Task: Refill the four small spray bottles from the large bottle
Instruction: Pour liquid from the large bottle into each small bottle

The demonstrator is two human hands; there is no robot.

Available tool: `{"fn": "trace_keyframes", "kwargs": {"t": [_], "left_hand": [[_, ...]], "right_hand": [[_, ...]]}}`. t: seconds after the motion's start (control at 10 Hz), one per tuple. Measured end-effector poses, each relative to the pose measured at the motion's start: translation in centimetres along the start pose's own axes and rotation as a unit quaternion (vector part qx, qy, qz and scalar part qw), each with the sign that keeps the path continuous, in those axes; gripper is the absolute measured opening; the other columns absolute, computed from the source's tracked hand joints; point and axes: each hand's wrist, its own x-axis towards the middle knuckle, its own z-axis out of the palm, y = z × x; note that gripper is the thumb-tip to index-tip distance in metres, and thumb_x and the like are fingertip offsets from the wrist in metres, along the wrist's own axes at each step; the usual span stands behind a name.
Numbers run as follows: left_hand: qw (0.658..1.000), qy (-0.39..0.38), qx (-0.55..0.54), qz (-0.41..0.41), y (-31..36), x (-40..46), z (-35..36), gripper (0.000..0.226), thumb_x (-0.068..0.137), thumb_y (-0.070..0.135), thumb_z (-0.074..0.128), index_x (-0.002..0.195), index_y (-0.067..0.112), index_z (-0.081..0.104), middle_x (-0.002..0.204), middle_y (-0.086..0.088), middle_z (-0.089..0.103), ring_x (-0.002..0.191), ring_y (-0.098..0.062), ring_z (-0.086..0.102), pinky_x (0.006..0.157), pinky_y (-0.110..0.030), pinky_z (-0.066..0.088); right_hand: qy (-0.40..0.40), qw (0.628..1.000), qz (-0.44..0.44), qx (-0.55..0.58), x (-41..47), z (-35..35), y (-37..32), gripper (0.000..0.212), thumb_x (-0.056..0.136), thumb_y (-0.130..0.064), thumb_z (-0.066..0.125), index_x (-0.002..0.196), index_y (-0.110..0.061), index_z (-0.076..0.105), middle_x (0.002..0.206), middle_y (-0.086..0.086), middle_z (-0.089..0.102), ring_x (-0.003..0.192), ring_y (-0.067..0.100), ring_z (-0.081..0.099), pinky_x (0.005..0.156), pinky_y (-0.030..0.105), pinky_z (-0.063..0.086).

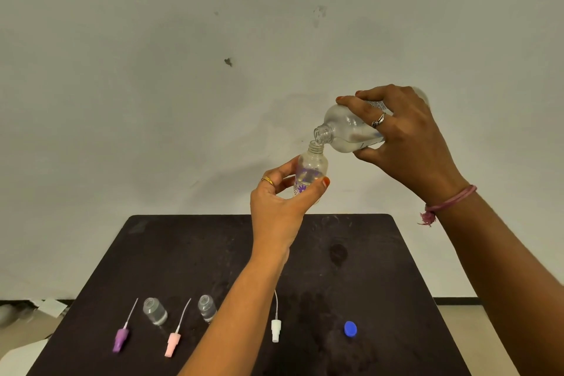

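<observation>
My left fingers [276,181] curl around the small bottle [309,172]; my right hand [403,131] grips the tilted large bottle [348,131], its mouth touching the small bottle's neck.

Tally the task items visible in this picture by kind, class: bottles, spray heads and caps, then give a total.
Large bottle: 1
Small bottles: 3, one held, two on the table
Spray heads: 3, purple, pink, white
Blue cap: 1
Total: 8
</observation>
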Motion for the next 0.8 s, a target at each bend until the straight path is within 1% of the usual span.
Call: {"fn": "trace_keyframes", "kwargs": {"t": [0.3, 0.6, 0.8], "left_hand": [[1.000, 0.003, 0.006, 0.002, -0.20, -0.04, -0.01, 0.043, 0.071, 0.024, 0.082, 0.110, 0.031, 0.065, 0.108, 0.011, 0.068, 0.098, -0.004, 0.064, 0.064, -0.004, 0.048], [1.000, -0.001, 0.001, 0.002, -0.09, -0.06, 0.04, 0.042, 0.072, 0.023, 0.082, 0.109, 0.031, 0.065, 0.106, 0.013, 0.068, 0.095, -0.001, 0.064, 0.061, -0.003, 0.046], [1.000, -0.001, -0.003, 0.001, -0.25, -0.03, 0.01, 0.043, 0.071, 0.023, 0.083, 0.110, 0.030, 0.066, 0.105, 0.012, 0.069, 0.096, -0.002, 0.064, 0.063, -0.005, 0.047]], "right_hand": [[-0.001, 1.000, 0.001, 0.002, -0.19, 0.15, 0.04, 0.068, 0.067, -0.018, 0.084, 0.129, -0.015, 0.057, 0.115, 0.018, 0.060, 0.103, 0.037, 0.057, 0.087, 0.049, 0.045], [0.001, 1.000, 0.001, 0.002, -0.16, 0.16, 0.08, 0.068, 0.067, -0.018, 0.084, 0.129, -0.015, 0.057, 0.115, 0.019, 0.060, 0.103, 0.037, 0.057, 0.087, 0.049, 0.045], [0.004, 1.000, -0.001, 0.001, -0.15, 0.02, -0.04, 0.068, 0.066, -0.017, 0.084, 0.129, -0.014, 0.057, 0.114, 0.019, 0.061, 0.103, 0.037, 0.056, 0.086, 0.049, 0.046]]}}
